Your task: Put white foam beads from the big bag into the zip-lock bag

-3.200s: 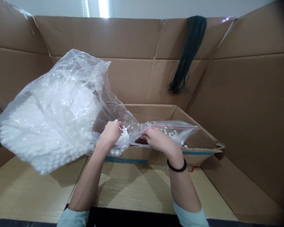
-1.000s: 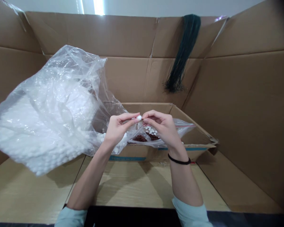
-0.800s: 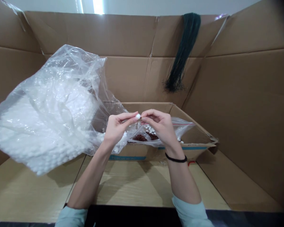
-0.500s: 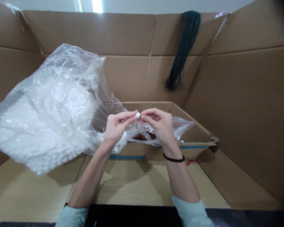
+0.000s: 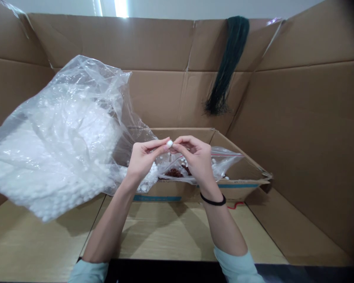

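A small white ball (image 5: 169,144) is pinched between the thumb and fingertips of my left hand (image 5: 140,159). From the other side, my right hand (image 5: 198,159) closes its thumb and index finger right at the ball's edge; whatever lies between those fingertips is too small to make out. Both hands meet above an open cardboard box (image 5: 242,184). Behind and below the right hand, a clear zip bag (image 5: 228,154) lies in the box, with reddish-brown pieces (image 5: 174,173) and small white balls showing. A large clear plastic bag (image 5: 67,129) full of white balls bulges to the left.
Tall cardboard walls (image 5: 153,43) surround the wooden table (image 5: 162,228). A bundle of dark green strands (image 5: 230,59) hangs over the back wall. On the table by the box's front right lies a red string (image 5: 236,205).
Both hands have shifted very slightly left in view, with the ball still pinched between them. The surroundings have moved only slightly in the picture.
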The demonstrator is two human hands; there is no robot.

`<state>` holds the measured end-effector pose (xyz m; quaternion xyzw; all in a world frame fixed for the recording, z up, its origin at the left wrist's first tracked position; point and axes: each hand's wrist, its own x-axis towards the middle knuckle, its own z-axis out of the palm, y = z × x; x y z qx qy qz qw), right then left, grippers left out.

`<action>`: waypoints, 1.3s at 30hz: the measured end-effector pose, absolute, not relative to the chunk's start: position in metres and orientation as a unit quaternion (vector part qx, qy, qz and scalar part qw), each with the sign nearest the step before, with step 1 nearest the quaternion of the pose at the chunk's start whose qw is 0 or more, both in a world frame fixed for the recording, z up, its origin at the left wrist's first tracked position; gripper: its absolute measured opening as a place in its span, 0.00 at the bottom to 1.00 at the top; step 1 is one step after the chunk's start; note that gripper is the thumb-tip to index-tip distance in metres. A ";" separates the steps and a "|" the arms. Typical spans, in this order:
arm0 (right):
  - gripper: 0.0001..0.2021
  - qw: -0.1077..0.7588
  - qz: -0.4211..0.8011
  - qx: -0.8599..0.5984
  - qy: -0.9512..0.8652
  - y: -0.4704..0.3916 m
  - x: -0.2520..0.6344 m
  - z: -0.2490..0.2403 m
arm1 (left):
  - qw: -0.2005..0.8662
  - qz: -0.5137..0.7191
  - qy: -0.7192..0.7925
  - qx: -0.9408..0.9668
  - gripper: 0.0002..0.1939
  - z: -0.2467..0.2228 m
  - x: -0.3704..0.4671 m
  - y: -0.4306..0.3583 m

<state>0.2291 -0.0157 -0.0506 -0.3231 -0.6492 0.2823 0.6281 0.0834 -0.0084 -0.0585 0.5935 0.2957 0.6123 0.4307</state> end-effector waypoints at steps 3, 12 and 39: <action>0.03 0.586 0.217 -0.341 -0.703 -0.019 0.233 -0.049 | 0.448 0.606 0.293 0.588 0.15 -0.057 0.083 -0.009; 0.08 0.419 -0.100 -0.471 -0.770 -0.025 0.252 -0.044 | 0.400 0.621 0.334 0.586 0.26 -0.059 0.082 -0.001; 0.03 0.555 0.111 -0.373 -0.735 -0.023 0.248 -0.046 | 0.486 0.568 0.306 0.589 0.17 -0.058 0.081 -0.005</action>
